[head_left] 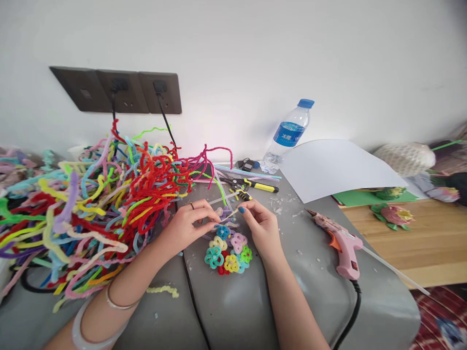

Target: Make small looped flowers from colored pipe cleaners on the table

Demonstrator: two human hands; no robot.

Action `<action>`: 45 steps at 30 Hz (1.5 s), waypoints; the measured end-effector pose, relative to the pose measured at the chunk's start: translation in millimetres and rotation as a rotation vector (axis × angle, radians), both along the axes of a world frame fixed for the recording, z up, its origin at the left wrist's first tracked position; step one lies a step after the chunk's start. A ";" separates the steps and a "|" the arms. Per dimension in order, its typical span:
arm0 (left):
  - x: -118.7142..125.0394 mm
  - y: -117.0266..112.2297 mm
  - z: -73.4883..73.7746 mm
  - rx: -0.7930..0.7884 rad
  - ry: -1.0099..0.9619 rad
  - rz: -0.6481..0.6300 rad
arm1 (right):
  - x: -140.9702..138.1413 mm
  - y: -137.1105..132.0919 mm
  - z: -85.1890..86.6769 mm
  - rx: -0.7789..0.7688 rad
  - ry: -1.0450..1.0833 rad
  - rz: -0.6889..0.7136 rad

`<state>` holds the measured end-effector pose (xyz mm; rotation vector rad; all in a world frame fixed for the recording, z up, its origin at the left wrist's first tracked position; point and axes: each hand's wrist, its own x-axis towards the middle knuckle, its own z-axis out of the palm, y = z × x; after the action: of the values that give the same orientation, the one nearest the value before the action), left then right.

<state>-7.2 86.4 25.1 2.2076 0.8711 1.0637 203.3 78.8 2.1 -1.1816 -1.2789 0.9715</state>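
Between my two hands a thin pale yellow pipe cleaner [230, 215] is stretched, one end pinched by each. My left hand [193, 222] has thumb and forefinger together on it, and my right hand [260, 224] grips the other end between thumb and finger. Just below lies a cluster of small pipe cleaner flowers [231, 263] in blue, yellow, pink, green and red. Some lilac pieces sit behind the pinched fingers and are partly hidden. Beyond my hands are pliers [260, 186] with yellow and black handles.
A big tangled heap of coloured pipe cleaners [105, 204] fills the left. On the right a pink hot glue gun [341, 245] lies with its cord running to the front. A tilted water bottle [288, 133] and white paper [339, 167] are at the back. Black cable [193, 296] crosses the grey surface.
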 end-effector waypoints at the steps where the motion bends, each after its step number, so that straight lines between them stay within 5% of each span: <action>1: 0.0 0.0 0.5 0.000 0.005 -0.010 | -0.3 -0.4 0.3 0.004 0.001 0.004; 8: 0.0 0.2 2.3 -0.010 0.014 -0.029 | -2.8 -2.1 0.6 0.016 0.003 0.000; 18: -1.9 0.1 9.9 -0.021 -0.013 0.161 | 3.6 -0.3 0.8 -0.028 0.031 0.018; 45: 2.0 -3.2 5.1 -0.078 0.009 -0.031 | -0.3 -1.0 3.6 0.009 0.094 0.128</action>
<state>-5.2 83.3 30.2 2.1566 0.8647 0.9894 203.0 77.8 5.7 -1.0445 -1.2945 1.1008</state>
